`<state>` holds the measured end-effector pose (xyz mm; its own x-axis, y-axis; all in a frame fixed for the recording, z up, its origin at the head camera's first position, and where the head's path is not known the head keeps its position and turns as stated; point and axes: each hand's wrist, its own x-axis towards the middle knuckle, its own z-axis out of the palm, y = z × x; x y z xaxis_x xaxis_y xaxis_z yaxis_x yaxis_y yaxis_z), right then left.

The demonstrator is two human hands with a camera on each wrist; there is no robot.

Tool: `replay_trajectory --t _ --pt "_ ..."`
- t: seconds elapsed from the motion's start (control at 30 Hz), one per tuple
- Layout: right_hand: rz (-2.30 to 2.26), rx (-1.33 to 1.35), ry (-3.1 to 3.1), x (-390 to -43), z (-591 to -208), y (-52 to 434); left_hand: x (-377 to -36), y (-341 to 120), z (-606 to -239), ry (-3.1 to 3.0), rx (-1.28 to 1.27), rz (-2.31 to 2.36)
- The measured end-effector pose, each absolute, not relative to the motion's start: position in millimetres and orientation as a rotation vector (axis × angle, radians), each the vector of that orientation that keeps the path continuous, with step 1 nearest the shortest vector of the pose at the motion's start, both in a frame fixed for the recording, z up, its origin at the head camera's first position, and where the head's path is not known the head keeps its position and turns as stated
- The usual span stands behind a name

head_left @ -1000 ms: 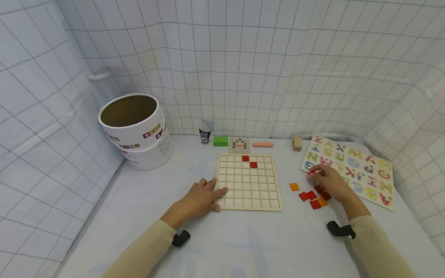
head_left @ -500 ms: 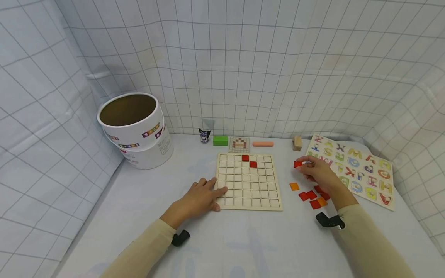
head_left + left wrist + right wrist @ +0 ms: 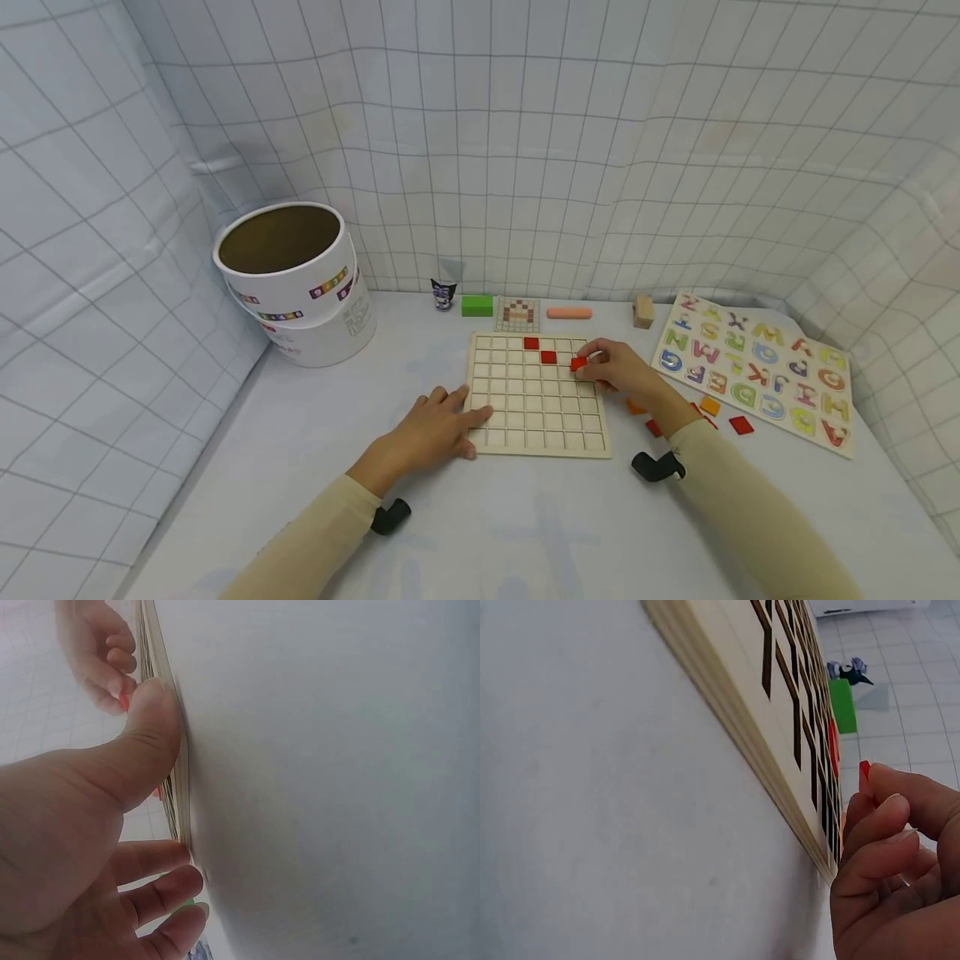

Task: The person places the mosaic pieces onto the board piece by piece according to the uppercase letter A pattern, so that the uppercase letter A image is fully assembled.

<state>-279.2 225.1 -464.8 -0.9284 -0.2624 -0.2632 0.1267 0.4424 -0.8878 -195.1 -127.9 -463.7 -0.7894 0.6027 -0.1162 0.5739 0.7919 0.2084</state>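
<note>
A wooden grid board [image 3: 520,421] lies flat on the table, bearing two red square tiles [image 3: 549,357] near its top. My left hand [image 3: 433,432] rests against the board's left side, its fingers fairly straight; in the left wrist view the thumb [image 3: 154,712] and fingertips touch the board's edge. Over the board's upper right part, my right hand [image 3: 621,369] pinches another red square tile [image 3: 578,363] between thumb and fingertips. The right wrist view shows this tile held raised, seen edge-on. Loose red and orange tiles [image 3: 741,425] lie right of the board, partly hidden by the right forearm.
An alphabet puzzle board [image 3: 757,367] lies at the right. Along the back stand a small figure [image 3: 443,294], a green block [image 3: 477,306], a pattern card [image 3: 517,314], a pink stick [image 3: 568,313] and a wooden block [image 3: 642,312]. A white bucket [image 3: 315,325] stands back left.
My right hand has carried the red tile left, from beside the loose tiles and alphabet board to over the grid board. The left hand has stayed in place.
</note>
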Motion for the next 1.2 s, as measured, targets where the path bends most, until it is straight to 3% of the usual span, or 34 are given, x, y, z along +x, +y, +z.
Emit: replay_trajectory --t 0.33,0.83,1.0,1.2 --pt "-1.129 -0.221 2.555 -285 -463 203 -195 -127 -462 2.796 0.890 0.233" --pt "-1.055 -0.208 2.604 -286 -466 201 -194 -127 -462 2.817 0.943 0.233" --pt "-1.178 -0.203 2.574 -279 -462 221 -195 -126 -462 2.811 0.938 0.226" --pt "-1.366 -0.123 2.519 -259 -451 278 -194 -126 -462 2.809 0.925 0.219"
